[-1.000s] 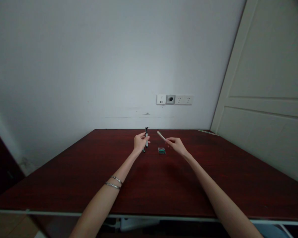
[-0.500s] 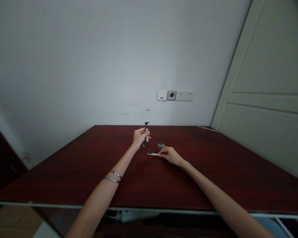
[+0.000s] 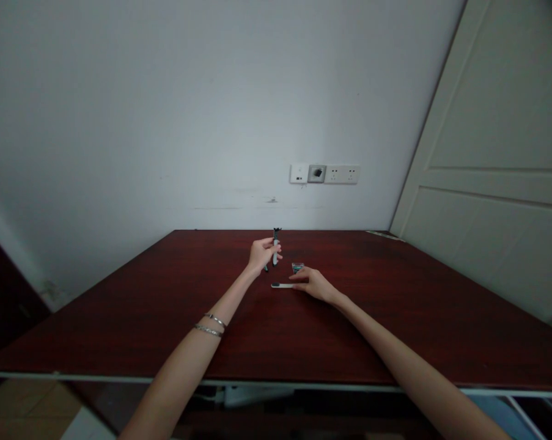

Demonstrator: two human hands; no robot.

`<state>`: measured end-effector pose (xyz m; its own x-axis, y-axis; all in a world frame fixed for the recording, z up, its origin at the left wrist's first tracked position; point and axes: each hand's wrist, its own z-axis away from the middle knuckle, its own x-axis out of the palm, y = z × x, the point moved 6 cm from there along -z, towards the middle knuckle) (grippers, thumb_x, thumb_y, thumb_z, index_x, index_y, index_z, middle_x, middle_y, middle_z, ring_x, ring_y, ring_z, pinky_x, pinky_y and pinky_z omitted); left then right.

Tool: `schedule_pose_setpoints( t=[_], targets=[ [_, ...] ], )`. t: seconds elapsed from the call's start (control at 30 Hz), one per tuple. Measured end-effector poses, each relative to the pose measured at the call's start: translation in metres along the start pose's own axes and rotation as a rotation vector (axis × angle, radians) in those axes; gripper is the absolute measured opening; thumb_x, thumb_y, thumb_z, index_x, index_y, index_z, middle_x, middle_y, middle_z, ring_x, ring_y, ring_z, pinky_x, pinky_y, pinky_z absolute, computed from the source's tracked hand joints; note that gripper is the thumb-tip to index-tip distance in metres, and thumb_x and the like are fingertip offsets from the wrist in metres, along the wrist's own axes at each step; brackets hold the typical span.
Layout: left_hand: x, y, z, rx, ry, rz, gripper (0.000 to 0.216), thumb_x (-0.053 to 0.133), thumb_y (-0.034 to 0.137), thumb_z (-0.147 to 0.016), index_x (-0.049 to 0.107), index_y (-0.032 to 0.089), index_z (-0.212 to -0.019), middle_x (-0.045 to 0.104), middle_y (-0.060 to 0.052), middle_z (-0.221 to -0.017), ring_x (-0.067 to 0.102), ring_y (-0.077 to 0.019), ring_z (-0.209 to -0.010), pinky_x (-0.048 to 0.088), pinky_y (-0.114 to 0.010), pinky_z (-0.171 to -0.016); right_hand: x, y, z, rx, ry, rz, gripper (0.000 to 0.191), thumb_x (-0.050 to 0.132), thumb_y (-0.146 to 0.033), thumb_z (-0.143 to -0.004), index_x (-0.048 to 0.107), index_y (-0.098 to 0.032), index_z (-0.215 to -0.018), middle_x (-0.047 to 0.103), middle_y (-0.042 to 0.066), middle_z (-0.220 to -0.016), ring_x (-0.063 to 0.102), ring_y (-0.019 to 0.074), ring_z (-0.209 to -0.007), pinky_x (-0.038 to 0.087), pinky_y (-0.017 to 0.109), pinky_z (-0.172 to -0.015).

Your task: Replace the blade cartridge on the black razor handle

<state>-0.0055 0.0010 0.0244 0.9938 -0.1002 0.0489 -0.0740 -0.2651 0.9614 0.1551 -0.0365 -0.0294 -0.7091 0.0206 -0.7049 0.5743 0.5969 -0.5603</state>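
Note:
My left hand [image 3: 261, 255] is closed round a slim upright razor handle [image 3: 275, 246], white with a dark forked top, held above the dark red table [image 3: 165, 318]. My right hand [image 3: 313, 283] rests low on the table with its fingers loosely spread. Its fingertips are at the end of a small white stick-like piece [image 3: 282, 285] that lies flat; whether they still pinch it is unclear. Just beyond the right hand lies a small greenish blade cartridge pack [image 3: 298, 267]. Two thin bracelets [image 3: 210, 325] circle my left wrist.
A white wall stands behind the table with a row of wall sockets [image 3: 324, 174]. A pale door [image 3: 496, 183] closes the right side. The table's front edge [image 3: 276, 385] has a light trim close to me.
My right hand came down from the air and laid the white piece flat on the table, then eased its fingers. My left hand shifted the upright handle slightly right.

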Motion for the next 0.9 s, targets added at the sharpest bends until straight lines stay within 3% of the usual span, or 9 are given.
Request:
schedule_pose_setpoints(
  t=[0.13,0.23,0.5,0.9],
  targets=[
    [0.003,-0.004,0.0,-0.009,-0.039,-0.014,0.02,0.066,0.018,-0.07,0.061,0.009,-0.088,0.063,-0.004,-0.065,0.061,-0.0127,-0.047,0.045,-0.019,-0.041,-0.038,-0.003,-0.017,0.008,0.19,0.082,0.022,0.061,-0.031,-0.075,0.072,-0.02,-0.09,0.066,0.007,-0.086,0.059,0.0174,-0.08,0.046,0.028,-0.075],
    [0.004,-0.004,0.002,-0.018,-0.054,-0.012,0.021,0.066,0.018,-0.07,0.062,0.009,-0.088,0.062,-0.003,-0.064,0.061,-0.0124,-0.047,0.045,-0.019,-0.041,-0.056,0.001,-0.034,0.014,0.224,0.172,0.02,0.059,-0.027,-0.075,0.073,-0.018,-0.087,0.067,0.007,-0.085,0.06,0.0185,-0.081,0.045,0.028,-0.077],
    [0.008,-0.006,0.005,-0.033,-0.069,-0.031,0.017,0.065,0.015,-0.07,0.062,0.008,-0.086,0.063,-0.004,-0.066,0.061,-0.0121,-0.047,0.045,-0.019,-0.041,-0.028,0.037,-0.051,0.207,0.025,0.198,0.019,0.059,-0.021,-0.073,0.074,-0.015,-0.082,0.072,0.007,-0.079,0.065,0.0186,-0.074,0.045,0.023,-0.069],
    [0.008,-0.01,0.003,-0.033,-0.063,-0.043,0.017,0.063,0.014,-0.071,0.063,0.008,-0.087,0.063,-0.004,-0.065,0.061,-0.0121,-0.047,0.045,-0.018,-0.04,-0.017,0.044,-0.045,0.116,-0.07,0.198,0.018,0.059,-0.023,-0.073,0.074,-0.018,-0.081,0.072,0.007,-0.081,0.065,0.0185,-0.075,0.045,0.025,-0.07]
  ],
)
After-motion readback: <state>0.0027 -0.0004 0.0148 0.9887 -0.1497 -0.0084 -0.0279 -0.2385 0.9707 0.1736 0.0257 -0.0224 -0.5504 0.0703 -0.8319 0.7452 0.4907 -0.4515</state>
